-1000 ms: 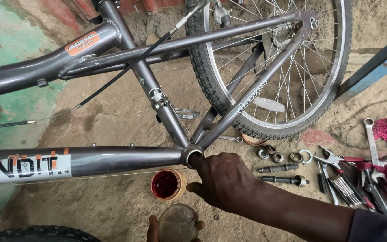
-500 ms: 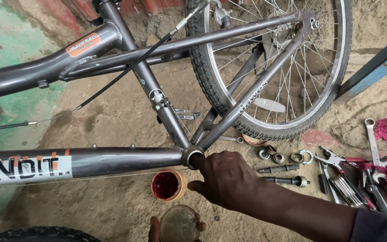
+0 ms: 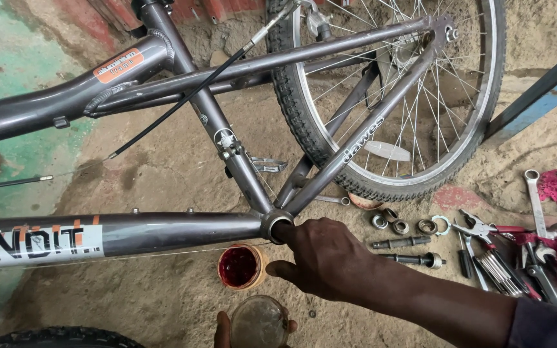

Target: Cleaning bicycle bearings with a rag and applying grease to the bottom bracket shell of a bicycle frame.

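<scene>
Left hand (image 3: pixel 224 330): bottom edge, fingers curled round a clear lid (image 3: pixel 258 322), mostly out of view.
Tub (image 3: pixel 240 266): round, red grease inside, on the sand under the frame.
Right hand (image 3: pixel 325 256): reaching from the right, fingers pushed into the bottom bracket (image 3: pixel 274 225), thumb spread, gripping nothing.
Frame label (image 3: pixel 118 65): orange oblong, far tube.
</scene>
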